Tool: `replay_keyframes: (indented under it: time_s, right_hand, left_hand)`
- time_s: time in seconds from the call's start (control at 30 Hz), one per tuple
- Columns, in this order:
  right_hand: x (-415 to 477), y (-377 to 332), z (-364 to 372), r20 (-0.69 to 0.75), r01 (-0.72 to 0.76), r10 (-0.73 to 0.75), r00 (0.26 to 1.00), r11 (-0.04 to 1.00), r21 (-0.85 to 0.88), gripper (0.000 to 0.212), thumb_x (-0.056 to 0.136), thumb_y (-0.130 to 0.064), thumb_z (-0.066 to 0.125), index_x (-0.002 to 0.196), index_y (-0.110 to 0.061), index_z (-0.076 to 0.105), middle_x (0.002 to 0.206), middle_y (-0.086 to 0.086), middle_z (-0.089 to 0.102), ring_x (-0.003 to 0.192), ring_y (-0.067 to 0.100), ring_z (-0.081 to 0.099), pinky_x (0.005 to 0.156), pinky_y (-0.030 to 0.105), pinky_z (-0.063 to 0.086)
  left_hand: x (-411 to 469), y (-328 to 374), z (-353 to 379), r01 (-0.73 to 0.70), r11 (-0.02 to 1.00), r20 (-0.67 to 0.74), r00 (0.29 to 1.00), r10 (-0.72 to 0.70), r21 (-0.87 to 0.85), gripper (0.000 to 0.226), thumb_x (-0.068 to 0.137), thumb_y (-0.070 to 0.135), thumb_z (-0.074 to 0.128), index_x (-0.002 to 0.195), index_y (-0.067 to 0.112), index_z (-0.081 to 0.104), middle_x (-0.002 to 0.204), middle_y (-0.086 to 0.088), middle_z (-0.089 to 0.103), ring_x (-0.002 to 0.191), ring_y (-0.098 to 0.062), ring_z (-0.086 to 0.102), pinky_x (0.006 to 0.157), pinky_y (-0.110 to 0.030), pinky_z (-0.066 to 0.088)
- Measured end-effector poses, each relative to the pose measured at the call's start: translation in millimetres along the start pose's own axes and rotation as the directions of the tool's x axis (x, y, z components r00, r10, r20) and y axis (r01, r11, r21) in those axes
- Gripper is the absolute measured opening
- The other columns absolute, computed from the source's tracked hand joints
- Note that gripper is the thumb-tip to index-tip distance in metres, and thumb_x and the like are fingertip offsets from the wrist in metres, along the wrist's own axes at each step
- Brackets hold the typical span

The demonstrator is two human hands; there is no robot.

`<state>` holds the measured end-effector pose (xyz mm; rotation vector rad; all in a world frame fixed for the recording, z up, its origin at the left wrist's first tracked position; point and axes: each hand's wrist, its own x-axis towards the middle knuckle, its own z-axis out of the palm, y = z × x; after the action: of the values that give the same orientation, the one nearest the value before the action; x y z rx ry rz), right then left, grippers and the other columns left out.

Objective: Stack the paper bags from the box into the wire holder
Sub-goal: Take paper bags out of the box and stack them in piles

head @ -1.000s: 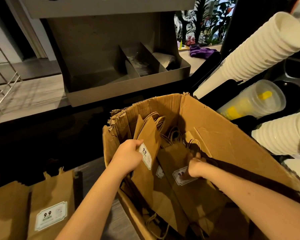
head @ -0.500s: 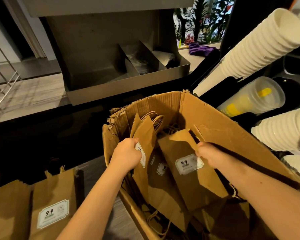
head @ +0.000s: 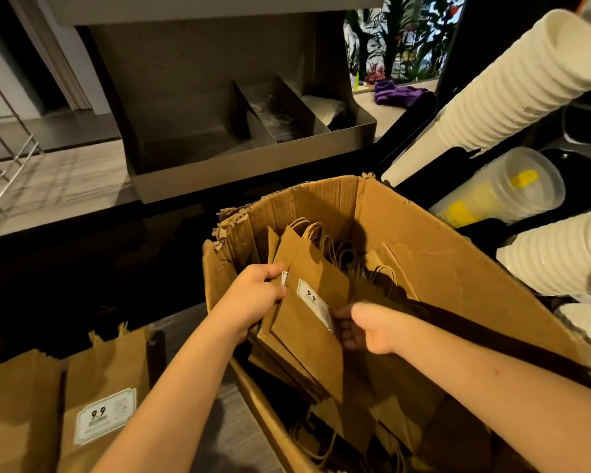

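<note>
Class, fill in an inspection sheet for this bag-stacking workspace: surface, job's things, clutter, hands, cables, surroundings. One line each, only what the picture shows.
Surface: pale wood-grain counter, dark shadowed area below it.
Job's things: open cardboard box holding upright paper bags; more labelled bags at lower left; wire holder at the left edge, its visible part bare.
Clutter: white cup stacks, clear cups, purple cloth, divided metal tray.
Hands: left hand grips the bundle's left edge; right hand holds its right edge.
Cables: nothing seen.
Surroundings: plants beyond the counter.
</note>
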<state>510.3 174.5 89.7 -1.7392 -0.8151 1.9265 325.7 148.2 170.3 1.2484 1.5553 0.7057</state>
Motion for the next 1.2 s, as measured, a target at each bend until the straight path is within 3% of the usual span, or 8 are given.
replay_keyframes:
  time_s: [0.17, 0.43, 0.57, 0.7, 0.8, 0.9, 1.03, 1.2]
  right_hand:
    - [-0.3, -1.6, 3.7, -0.001, 0.044, -0.044, 0.999, 0.999, 0.013, 0.012, 0.094, -0.005, 0.052, 0.106, -0.006, 0.052, 0.088, 0.011, 0.061, 0.075, 0.023, 0.061, 0.046, 0.03, 0.054]
    - [8.0, -15.3, -14.4, 0.012, 0.13, -0.133, 0.991, 0.94, -0.315, 0.042, 0.091, -0.011, 0.059, 0.129, -0.02, 0.042, 0.116, 0.01, 0.056, 0.092, 0.03, 0.065, 0.069, 0.041, 0.058]
    - [10.6, -20.9, -31.2, -0.06, 0.013, -0.27, 0.961, 0.262, -0.965, 0.036, 0.092, -0.01, 0.046, 0.127, -0.008, 0.048, 0.108, 0.013, 0.056, 0.098, 0.024, 0.058, 0.07, 0.029, 0.048]
    - [13.4, -5.7, -39.5, -0.047, -0.06, -0.102, 0.994, -0.121, -0.991, 0.055, 0.092, -0.01, 0.043, 0.145, -0.012, 0.031, 0.145, 0.018, 0.034, 0.129, 0.033, 0.04, 0.096, 0.034, 0.043]
    - [12.2, -3.6, -39.7, -0.04, -0.062, -0.074, 0.996, -0.322, -0.945, 0.068, 0.094, -0.021, 0.049, 0.151, -0.018, 0.013, 0.157, 0.011, 0.004, 0.14, 0.039, 0.018, 0.112, 0.047, 0.026]
    - [-3.3, -7.6, -32.2, 0.034, 0.008, -0.037, 0.999, -0.559, -0.829, 0.064, 0.095, -0.015, 0.044, 0.151, -0.012, 0.013, 0.153, 0.018, 0.021, 0.143, 0.037, 0.01, 0.115, 0.057, 0.0]
    - [3.9, -4.6, -20.6, 0.264, 0.13, -0.09, 0.96, -0.694, -0.708, 0.084, 0.084, -0.023, 0.066, 0.149, -0.012, 0.013, 0.155, 0.013, 0.011, 0.144, 0.033, 0.009, 0.114, 0.057, 0.015]
    - [-1.8, -17.9, -17.5, 0.344, 0.153, -0.195, 0.919, -0.626, -0.764, 0.053, 0.089, -0.022, 0.058, 0.138, -0.021, 0.038, 0.127, 0.009, 0.053, 0.119, 0.029, 0.051, 0.108, 0.041, 0.034]
  left_hand:
    - [0.3, -0.7, 0.5, -0.033, 0.999, 0.069, 0.997, 0.032, 0.01, 0.065, 0.078, 0.053, 0.064, 0.132, 0.018, 0.053, 0.129, 0.005, 0.058, 0.115, -0.015, 0.058, 0.101, -0.035, 0.046]
    - [4.1, -2.3, -1.2, -0.095, 0.986, 0.0, 0.995, 0.095, 0.135, 0.076, 0.081, -0.013, 0.053, 0.142, 0.029, 0.039, 0.13, 0.011, 0.047, 0.077, 0.002, 0.05, 0.057, -0.01, 0.044]
    - [8.9, -9.3, 1.4, -0.087, 0.929, -0.074, 0.99, 0.122, 0.361, 0.051, 0.089, 0.0, 0.053, 0.136, 0.02, 0.051, 0.135, 0.005, 0.053, 0.113, -0.012, 0.054, 0.088, -0.024, 0.048]
    - [16.5, -16.3, 3.7, -0.05, 0.884, -0.114, 0.987, 0.116, 0.464, 0.048, 0.093, 0.008, 0.053, 0.138, 0.023, 0.047, 0.133, 0.003, 0.056, 0.089, -0.005, 0.055, 0.047, -0.006, 0.037]
    - [20.1, -18.3, 5.7, -0.04, 0.882, -0.134, 0.984, 0.116, 0.469, 0.049, 0.093, 0.008, 0.054, 0.139, 0.023, 0.047, 0.13, 0.002, 0.058, 0.064, 0.002, 0.048, 0.048, -0.01, 0.036]
    - [20.3, -19.5, 6.9, -0.028, 0.88, -0.141, 0.984, 0.107, 0.475, 0.049, 0.093, 0.008, 0.053, 0.139, 0.023, 0.047, 0.128, 0.002, 0.059, 0.062, 0.001, 0.048, 0.05, -0.012, 0.038]
    - [15.0, -17.3, 4.6, -0.033, 0.873, -0.135, 0.984, 0.112, 0.487, 0.05, 0.093, 0.006, 0.052, 0.139, 0.022, 0.047, 0.132, 0.002, 0.056, 0.093, -0.009, 0.06, 0.061, -0.019, 0.043]
    - [13.5, -16.7, 3.9, -0.036, 0.865, -0.136, 0.983, 0.12, 0.501, 0.045, 0.092, 0.008, 0.054, 0.135, 0.018, 0.051, 0.134, 0.004, 0.054, 0.118, -0.016, 0.053, 0.078, -0.018, 0.039]
